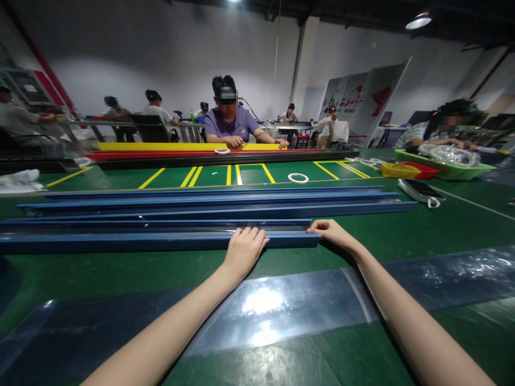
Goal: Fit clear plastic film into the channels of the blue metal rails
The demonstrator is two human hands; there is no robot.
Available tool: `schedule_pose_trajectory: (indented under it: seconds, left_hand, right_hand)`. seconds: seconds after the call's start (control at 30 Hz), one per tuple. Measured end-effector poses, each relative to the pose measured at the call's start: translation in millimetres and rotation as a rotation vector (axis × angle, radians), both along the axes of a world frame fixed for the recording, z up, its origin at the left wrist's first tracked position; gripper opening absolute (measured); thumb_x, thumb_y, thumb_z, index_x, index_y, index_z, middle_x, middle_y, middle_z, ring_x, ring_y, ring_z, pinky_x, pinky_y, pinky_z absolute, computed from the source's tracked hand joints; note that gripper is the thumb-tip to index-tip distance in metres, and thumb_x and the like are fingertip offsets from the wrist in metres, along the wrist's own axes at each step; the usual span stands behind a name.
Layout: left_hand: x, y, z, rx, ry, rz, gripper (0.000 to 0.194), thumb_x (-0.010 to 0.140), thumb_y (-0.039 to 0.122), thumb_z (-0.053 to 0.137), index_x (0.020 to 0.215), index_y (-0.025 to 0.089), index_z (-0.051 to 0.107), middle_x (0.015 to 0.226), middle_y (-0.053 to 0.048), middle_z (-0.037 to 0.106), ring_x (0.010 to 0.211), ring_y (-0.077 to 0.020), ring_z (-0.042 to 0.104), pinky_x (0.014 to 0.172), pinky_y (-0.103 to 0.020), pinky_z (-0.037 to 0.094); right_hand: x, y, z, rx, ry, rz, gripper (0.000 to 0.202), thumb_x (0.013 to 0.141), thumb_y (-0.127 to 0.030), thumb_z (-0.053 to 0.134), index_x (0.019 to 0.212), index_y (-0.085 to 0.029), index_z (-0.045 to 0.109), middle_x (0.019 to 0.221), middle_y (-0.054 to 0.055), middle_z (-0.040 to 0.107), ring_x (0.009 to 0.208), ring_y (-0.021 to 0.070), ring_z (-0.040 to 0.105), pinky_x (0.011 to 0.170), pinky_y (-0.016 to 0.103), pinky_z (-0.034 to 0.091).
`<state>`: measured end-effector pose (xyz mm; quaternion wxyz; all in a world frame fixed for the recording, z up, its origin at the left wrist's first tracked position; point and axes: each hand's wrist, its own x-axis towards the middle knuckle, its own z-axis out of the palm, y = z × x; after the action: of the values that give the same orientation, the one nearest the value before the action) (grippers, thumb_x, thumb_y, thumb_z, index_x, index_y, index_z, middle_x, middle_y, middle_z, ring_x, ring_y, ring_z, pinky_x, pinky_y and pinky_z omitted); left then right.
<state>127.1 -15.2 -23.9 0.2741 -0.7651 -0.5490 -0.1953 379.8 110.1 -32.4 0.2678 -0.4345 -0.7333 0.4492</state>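
A long blue channel lies across the green table in front of me, with a glossy strip of clear plastic along its inside. My left hand rests over its near wall, fingers together and bent into the trough. At the channel's right end, my right hand is closed in a pinch. Its fingertips touch the end, and whatever is between them is hidden. Just beyond lie more blue channels, side by side. A wide clear plastic sheet stretches flat beneath my forearms.
Across the green table, a co-worker handles yellow, red and black long profiles. A white ring lies midway. To the right are a phone-like device, a yellow tray and a green basin of plastic-wrapped coils.
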Motion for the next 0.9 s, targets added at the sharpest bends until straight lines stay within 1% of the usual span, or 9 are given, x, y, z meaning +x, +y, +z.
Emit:
schedule_pose_trajectory:
  seconds: [0.13,0.37,0.53,0.67,0.9]
  left_hand:
    - [-0.2,0.0,0.0,-0.010,-0.004,0.000,0.020,0.087,0.030,0.041,0.079,0.018,0.055,0.070,-0.002,0.058,0.068,-0.0162,0.050,0.060,-0.030,0.027]
    - [0.1,-0.1,1.4,-0.030,-0.006,-0.006,0.020,0.088,0.029,0.041,0.080,0.018,0.055,0.071,-0.002,0.059,0.068,-0.0166,0.050,0.060,-0.030,0.027]
    - [-0.2,0.4,0.9,-0.042,-0.010,0.004,0.021,0.088,0.030,0.040,0.081,0.018,0.055,0.071,-0.002,0.059,0.068,-0.0166,0.050,0.060,-0.030,0.027]
    - [-0.3,0.3,0.9,-0.055,-0.015,0.001,0.022,0.088,0.030,0.038,0.082,0.018,0.055,0.071,-0.002,0.059,0.069,-0.0166,0.051,0.061,-0.030,0.027]
    - [-0.2,0.5,0.0,-0.066,-0.026,0.012,0.023,0.089,0.031,0.038,0.082,0.018,0.055,0.072,-0.003,0.059,0.069,-0.0170,0.051,0.061,-0.030,0.028]
  right_hand:
    - [0.2,0.6,-0.9,0.000,-0.010,-0.008,0.034,0.059,-0.048,0.065,0.059,-0.015,0.056,0.056,-0.001,0.053,0.055,0.0114,0.047,0.056,0.026,0.036]
    - [1.4,2.3,-3.2,0.047,0.008,-0.005,0.028,0.061,-0.043,0.065,0.061,-0.015,0.058,0.060,0.000,0.055,0.059,0.0117,0.048,0.058,0.025,0.036]
    - [2.6,2.6,-3.4,0.061,-0.010,-0.020,0.031,0.064,-0.047,0.061,0.062,-0.015,0.058,0.060,-0.001,0.054,0.057,0.0112,0.047,0.058,0.025,0.035]
    - [2.2,2.1,-2.5,0.069,-0.026,-0.023,0.034,0.063,-0.049,0.061,0.062,-0.015,0.058,0.061,0.000,0.054,0.059,0.0120,0.048,0.059,0.026,0.035]
    - [1.2,1.6,-1.7,0.075,-0.015,-0.019,0.034,0.062,-0.049,0.062,0.061,-0.016,0.058,0.061,0.000,0.055,0.060,0.0122,0.048,0.060,0.026,0.036]
